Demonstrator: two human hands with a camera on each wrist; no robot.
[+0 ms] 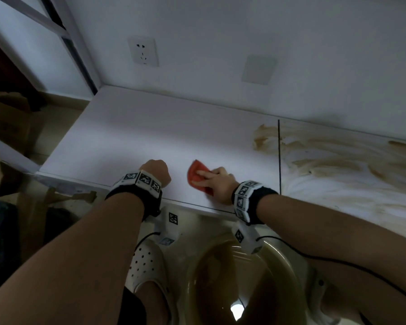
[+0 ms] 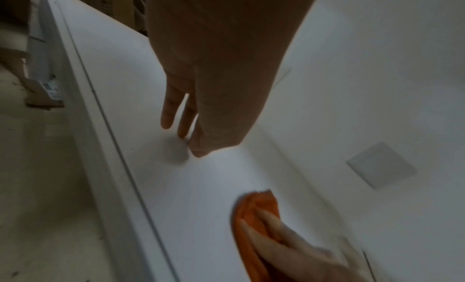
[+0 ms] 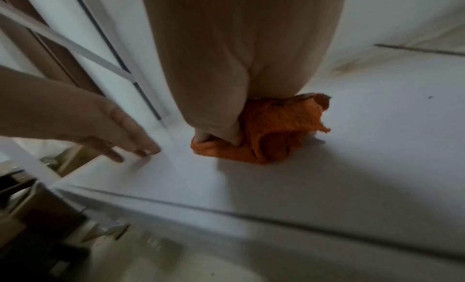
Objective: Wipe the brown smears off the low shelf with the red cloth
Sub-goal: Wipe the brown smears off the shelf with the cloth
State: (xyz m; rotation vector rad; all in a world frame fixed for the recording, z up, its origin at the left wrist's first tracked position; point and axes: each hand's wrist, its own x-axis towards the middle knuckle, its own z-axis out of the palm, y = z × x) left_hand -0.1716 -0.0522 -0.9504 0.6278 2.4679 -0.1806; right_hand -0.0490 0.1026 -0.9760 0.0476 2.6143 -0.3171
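The low white shelf (image 1: 150, 132) runs along the wall. Brown smears (image 1: 326, 156) cover its right part, past a dark seam (image 1: 279, 156). The red cloth (image 1: 195, 177) lies bunched on the clean left part, near the front edge. My right hand (image 1: 217, 181) presses it flat with straight fingers; the cloth (image 2: 261, 204) shows under those fingers (image 2: 271, 222) in the left wrist view, and it (image 3: 281, 131) sticks out beneath the palm in the right wrist view. My left hand (image 1: 156, 170) holds nothing and its fingertips (image 2: 183, 127) touch the shelf left of the cloth.
A round basin (image 1: 279, 249) of brown water stands on the floor below the shelf's front edge, next to my white perforated shoe (image 1: 145, 261). A wall socket (image 1: 143, 52) and a blank cover plate (image 1: 258, 69) sit above the shelf. Cardboard (image 1: 7, 120) lies at the left.
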